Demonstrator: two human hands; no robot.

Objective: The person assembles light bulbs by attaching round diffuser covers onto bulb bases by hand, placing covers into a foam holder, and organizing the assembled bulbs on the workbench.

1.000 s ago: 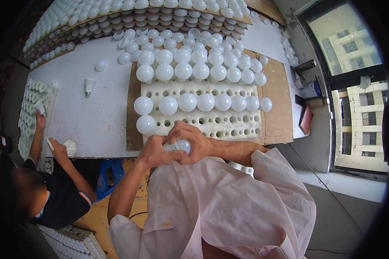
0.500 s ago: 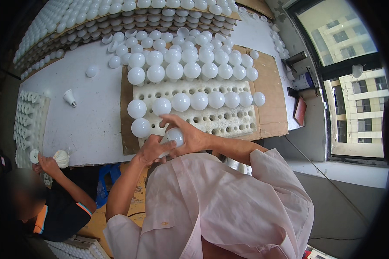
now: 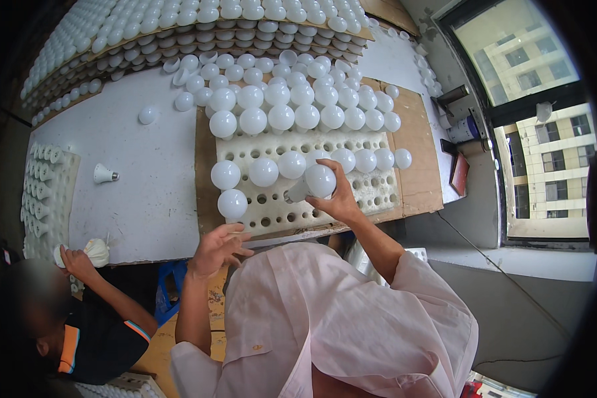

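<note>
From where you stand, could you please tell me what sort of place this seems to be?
It looks like a light-bulb workshop: the right hand holds a bulb, more sit in a foam tray, and boards packed with white globes are stacked behind.

Right hand holds tilted LED bulb over foam tray

Its base points to eight o'clock, where the left hand is, fingers spread; toward nine, a second LED bulb lies on the white table.
</note>
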